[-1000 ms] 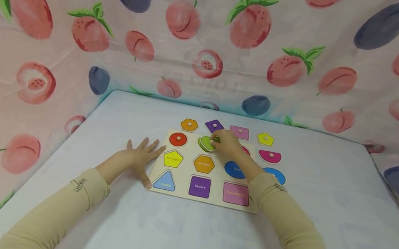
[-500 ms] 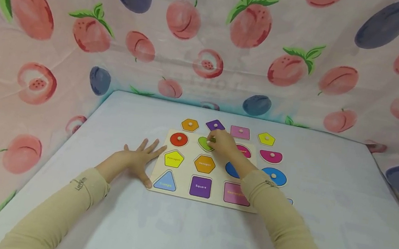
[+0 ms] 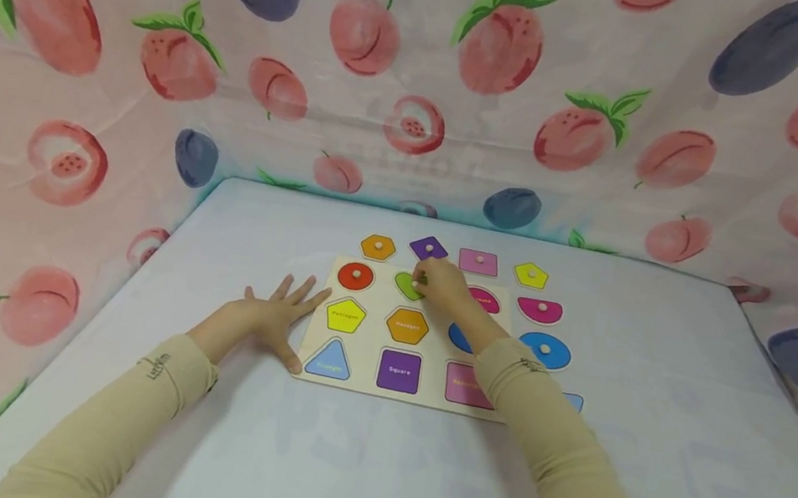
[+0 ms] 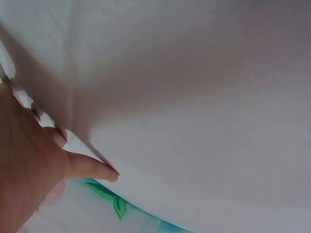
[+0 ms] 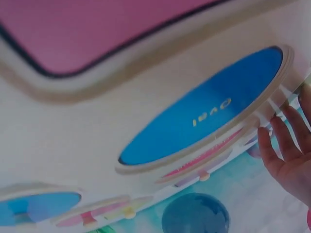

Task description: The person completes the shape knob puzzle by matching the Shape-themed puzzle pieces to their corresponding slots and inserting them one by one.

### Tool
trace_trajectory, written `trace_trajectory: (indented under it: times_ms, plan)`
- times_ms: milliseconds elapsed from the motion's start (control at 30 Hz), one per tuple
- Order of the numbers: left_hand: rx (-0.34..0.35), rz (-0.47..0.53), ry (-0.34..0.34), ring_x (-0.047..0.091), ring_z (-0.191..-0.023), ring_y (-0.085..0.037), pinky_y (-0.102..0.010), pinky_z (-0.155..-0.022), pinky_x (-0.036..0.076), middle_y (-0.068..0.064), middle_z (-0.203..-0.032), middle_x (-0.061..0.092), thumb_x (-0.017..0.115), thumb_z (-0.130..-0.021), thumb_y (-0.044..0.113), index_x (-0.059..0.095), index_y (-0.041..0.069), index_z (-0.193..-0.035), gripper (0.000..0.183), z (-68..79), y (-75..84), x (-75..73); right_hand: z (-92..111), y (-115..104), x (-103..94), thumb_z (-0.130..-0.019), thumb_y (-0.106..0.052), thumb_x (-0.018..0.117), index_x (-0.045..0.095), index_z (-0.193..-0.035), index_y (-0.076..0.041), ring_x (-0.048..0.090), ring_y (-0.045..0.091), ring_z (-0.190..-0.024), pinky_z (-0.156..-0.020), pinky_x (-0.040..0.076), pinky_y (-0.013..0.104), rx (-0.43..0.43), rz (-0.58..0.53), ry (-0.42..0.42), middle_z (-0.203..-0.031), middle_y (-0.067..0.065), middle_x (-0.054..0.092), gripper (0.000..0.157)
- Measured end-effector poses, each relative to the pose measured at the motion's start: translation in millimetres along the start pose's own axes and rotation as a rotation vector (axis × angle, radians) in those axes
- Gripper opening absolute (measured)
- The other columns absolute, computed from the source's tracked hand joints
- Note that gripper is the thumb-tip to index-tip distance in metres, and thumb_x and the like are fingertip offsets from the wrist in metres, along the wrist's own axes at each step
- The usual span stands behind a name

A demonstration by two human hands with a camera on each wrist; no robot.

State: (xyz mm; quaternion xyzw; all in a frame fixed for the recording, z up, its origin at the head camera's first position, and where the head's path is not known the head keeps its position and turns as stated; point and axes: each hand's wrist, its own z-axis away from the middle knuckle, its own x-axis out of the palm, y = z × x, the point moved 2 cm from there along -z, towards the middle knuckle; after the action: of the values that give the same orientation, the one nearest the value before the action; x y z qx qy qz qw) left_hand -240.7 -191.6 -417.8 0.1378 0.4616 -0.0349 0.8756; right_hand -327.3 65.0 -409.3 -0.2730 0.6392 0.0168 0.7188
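Observation:
A pale wooden shape-puzzle board (image 3: 363,362) lies on the table. My left hand (image 3: 273,323) is spread at its left side, thumb at the near left corner and a fingertip at the left edge. In the left wrist view the left hand (image 4: 34,165) shows its straight thumb. My right hand (image 3: 443,285) pinches the knob of a green puzzle piece (image 3: 404,285) in the board's back row; the hand hides part of it. A red circle piece (image 3: 350,276) sits in the slot to its left. In the right wrist view, curled fingers of the right hand (image 5: 291,155) show beyond the blue oval slot (image 5: 204,114).
Knobbed pieces lie behind the board: an orange hexagon (image 3: 378,248), a purple square (image 3: 425,247), a pink rectangle (image 3: 479,263) and a yellow pentagon (image 3: 531,276). To the right are a magenta semicircle (image 3: 539,310) and a blue oval (image 3: 544,351). A fruit-print cloth (image 3: 424,59) hangs behind.
The green piece, tilted and offset over its slot a second ago, now lies lower and lined up with it. My right hand moved slightly left with it; the left hand stayed in place.

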Motion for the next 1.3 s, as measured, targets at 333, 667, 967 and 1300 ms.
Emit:
trace_trajectory:
  times_ms: [333,667,967,1300]
  plan:
    - [0.039,0.017,0.010,-0.015,-0.143,-0.044,-0.081,-0.095,-0.005,-0.010,-0.159,-0.014,0.083,-0.057,0.054,-0.003,0.025,-0.152,0.132,3.2,-0.3,-1.7,-3,-3,-5.2,-0.089,-0.010,0.064,0.066,-0.091,-0.003,0.058,0.026,-0.097,-0.095,0.047,0.036,0.030,-0.027,-0.025,-0.105,0.012,0.068,0.007]
    - [0.097,0.030,-0.032,-0.014,-0.141,-0.048,-0.082,-0.096,0.007,-0.012,-0.158,-0.019,0.083,-0.059,0.054,-0.003,0.021,-0.153,0.131,8.5,-3.3,-4.4,-2,-8,0.0,-0.087,-0.008,0.066,0.065,-0.089,-0.004,0.057,0.025,-0.096,-0.094,0.048,0.036,0.034,-0.063,-0.053,-0.105,0.011,0.067,0.005]
    - [0.117,-0.065,0.011,-0.014,-0.144,-0.041,-0.082,-0.095,0.002,-0.008,-0.159,-0.015,0.086,-0.052,0.051,-0.004,0.016,-0.152,0.139,-6.9,5.7,-8.1,-3,-3,1.0,-0.086,-0.009,0.067,0.065,-0.092,-0.005,0.058,0.025,-0.096,-0.095,0.047,0.036,0.008,-0.018,-0.055,-0.104,0.010,0.068,0.008]
    - [0.081,-0.076,-0.038,-0.013,-0.144,-0.041,-0.083,-0.094,0.003,-0.007,-0.159,-0.016,0.086,-0.053,0.051,-0.009,0.016,-0.152,0.142,-15.3,13.8,-16.5,3,1,-3.1,-0.092,-0.011,0.060,0.064,-0.103,-0.003,0.059,0.026,-0.100,-0.099,0.047,0.034,0.026,-0.030,-0.045,-0.108,0.012,0.067,0.014]
